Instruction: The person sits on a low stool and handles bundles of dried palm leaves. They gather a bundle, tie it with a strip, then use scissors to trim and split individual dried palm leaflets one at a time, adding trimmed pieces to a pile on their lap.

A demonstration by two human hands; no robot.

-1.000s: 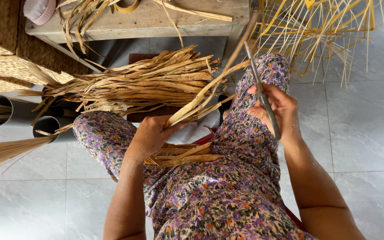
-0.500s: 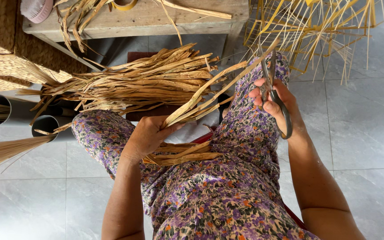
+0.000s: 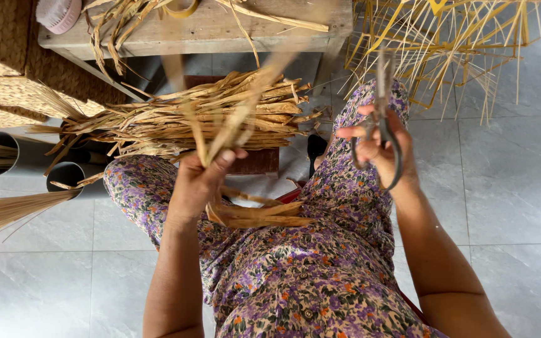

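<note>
Dry matt straw strips (image 3: 245,119), dark metal scissors (image 3: 384,134), rough wooden bench (image 3: 220,28)

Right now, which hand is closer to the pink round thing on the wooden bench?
Left. The left hand grips dried leaf strips below the bench, under the pink round thing; the right hand, holding scissors, is farther right.

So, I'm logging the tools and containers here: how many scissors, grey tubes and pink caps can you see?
Scissors: 1, in the right hand
Grey tubes: 2
Pink cap: 1
Total: 4
</note>
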